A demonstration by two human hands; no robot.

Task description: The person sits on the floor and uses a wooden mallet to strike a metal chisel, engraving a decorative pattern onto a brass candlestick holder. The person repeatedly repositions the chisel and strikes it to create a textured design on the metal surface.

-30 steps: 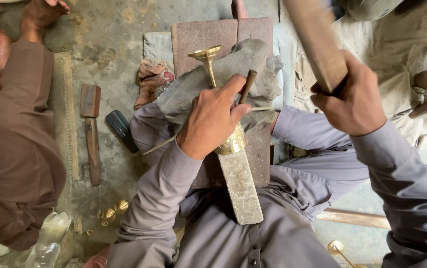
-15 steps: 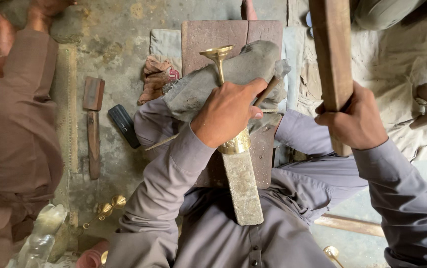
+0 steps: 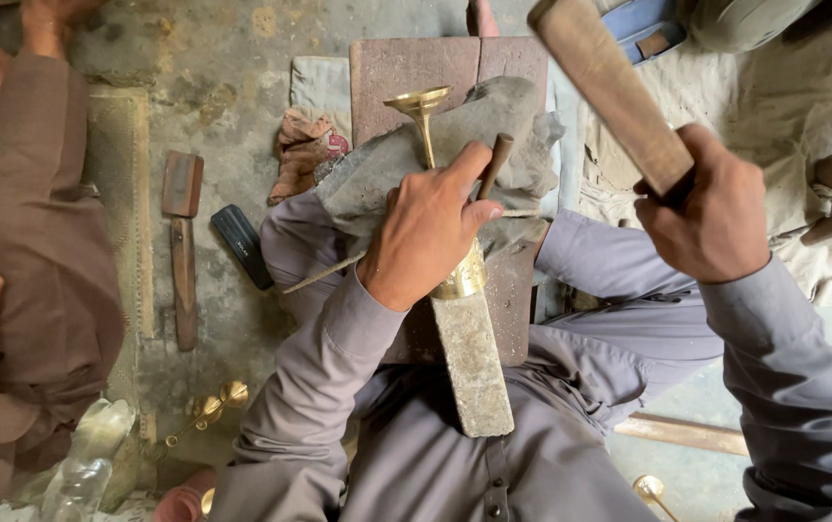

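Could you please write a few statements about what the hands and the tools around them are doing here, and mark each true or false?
1. The right hand grips a wooden mallet raised above the work. True.
2. The left hand lies on the floor, touching nothing. False: it presses on a brass-handled blade wrapped in grey cloth.
3. A brass funnel-shaped end sticks out of the cloth. True.
4. A hatchet-like tool lies on the floor at the left. True.
5. The wooden board stands upright against a wall. False: it lies flat under the work.
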